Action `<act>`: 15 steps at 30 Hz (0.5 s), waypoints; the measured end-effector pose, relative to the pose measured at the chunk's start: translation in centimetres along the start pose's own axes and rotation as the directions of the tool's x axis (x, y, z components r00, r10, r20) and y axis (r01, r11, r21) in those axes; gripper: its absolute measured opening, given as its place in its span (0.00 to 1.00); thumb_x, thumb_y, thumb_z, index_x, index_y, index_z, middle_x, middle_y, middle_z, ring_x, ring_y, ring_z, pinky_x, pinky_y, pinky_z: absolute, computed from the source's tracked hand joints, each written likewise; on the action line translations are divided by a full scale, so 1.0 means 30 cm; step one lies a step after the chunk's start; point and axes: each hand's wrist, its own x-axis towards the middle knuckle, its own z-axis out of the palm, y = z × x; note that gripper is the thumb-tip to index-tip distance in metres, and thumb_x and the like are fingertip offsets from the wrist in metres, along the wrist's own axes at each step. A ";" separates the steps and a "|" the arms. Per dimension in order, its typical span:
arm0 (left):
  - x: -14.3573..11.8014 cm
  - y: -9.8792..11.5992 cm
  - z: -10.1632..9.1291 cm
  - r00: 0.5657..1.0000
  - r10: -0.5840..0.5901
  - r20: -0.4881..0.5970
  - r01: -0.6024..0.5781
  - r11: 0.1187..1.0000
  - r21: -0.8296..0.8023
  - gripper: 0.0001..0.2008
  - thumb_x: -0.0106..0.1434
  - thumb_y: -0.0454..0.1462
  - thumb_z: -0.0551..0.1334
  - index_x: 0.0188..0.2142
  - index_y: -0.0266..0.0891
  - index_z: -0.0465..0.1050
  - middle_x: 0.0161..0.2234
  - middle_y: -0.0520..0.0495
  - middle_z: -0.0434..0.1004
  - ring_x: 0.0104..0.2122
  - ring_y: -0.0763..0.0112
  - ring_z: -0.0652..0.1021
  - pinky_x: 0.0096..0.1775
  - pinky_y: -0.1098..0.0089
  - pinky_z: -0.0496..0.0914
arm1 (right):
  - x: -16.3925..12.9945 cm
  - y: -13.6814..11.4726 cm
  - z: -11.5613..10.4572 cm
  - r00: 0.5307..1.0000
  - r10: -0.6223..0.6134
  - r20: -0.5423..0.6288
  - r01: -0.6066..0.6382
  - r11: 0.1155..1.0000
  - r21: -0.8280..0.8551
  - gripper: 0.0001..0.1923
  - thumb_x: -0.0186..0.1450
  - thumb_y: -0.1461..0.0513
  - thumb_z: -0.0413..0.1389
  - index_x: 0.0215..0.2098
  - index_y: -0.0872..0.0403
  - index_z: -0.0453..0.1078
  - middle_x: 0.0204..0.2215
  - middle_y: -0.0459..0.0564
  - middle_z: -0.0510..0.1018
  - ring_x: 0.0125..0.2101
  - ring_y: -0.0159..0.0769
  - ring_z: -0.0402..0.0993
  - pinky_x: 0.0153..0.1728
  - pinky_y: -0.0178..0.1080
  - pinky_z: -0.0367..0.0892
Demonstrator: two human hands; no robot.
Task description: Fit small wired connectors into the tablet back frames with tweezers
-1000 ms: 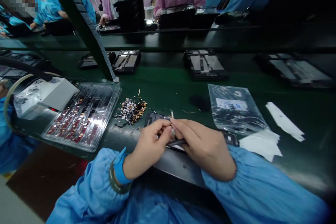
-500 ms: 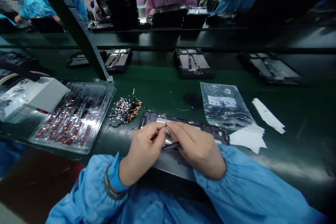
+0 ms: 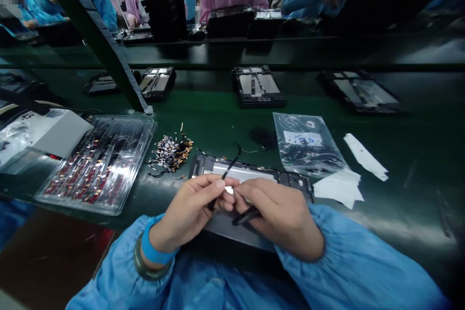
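Note:
My left hand [image 3: 191, 208] pinches a thin black flex cable [image 3: 231, 162] that rises up and away from my fingers, its far end curling above the bench. My right hand [image 3: 279, 215] is closed on dark tweezers [image 3: 245, 215], tips pointing left toward my left fingers. Both hands rest over an open black device frame [image 3: 250, 174] with a silvery panel, lying at the near edge of the green bench. A heap of small gold-tipped cables [image 3: 170, 151] lies just left of the frame.
A clear plastic tray of parts [image 3: 98, 162] and a white box [image 3: 43, 131] sit at left. A plastic bag [image 3: 307, 147] and white paper scraps [image 3: 339, 186] lie at right. Several black device frames [image 3: 257, 87] ride the belt beyond. Other people work across the line.
The view has shifted so the whole frame shows. My left hand has lifted a black flex cable that now sticks up; the tweezers have dropped lower in my right hand.

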 end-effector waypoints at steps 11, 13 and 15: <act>0.001 -0.090 -0.004 0.719 0.694 -0.027 -0.463 0.508 0.726 0.06 0.59 0.37 0.63 0.37 0.38 0.73 0.35 0.47 0.75 0.34 0.71 0.77 0.36 0.71 0.73 | 0.066 -0.029 0.016 0.885 0.462 -0.051 -0.422 0.845 0.329 0.08 0.64 0.62 0.54 0.29 0.54 0.74 0.24 0.46 0.80 0.24 0.31 0.76 0.24 0.32 0.69; -0.003 -0.091 -0.016 0.547 0.831 0.096 -0.495 0.230 0.838 0.06 0.60 0.34 0.62 0.38 0.40 0.72 0.36 0.47 0.73 0.36 0.71 0.76 0.37 0.72 0.73 | 0.054 -0.043 0.033 0.957 0.263 -0.125 -0.236 0.953 0.191 0.06 0.63 0.66 0.54 0.32 0.55 0.73 0.26 0.46 0.80 0.25 0.31 0.76 0.28 0.32 0.70; -0.006 -0.088 -0.021 0.493 0.854 0.168 -0.461 0.093 0.882 0.06 0.61 0.32 0.61 0.39 0.39 0.71 0.35 0.48 0.73 0.38 0.71 0.75 0.38 0.71 0.73 | 0.041 -0.055 0.048 0.985 0.117 -0.126 -0.105 0.989 0.100 0.06 0.64 0.69 0.53 0.33 0.57 0.72 0.26 0.48 0.80 0.26 0.32 0.77 0.29 0.33 0.70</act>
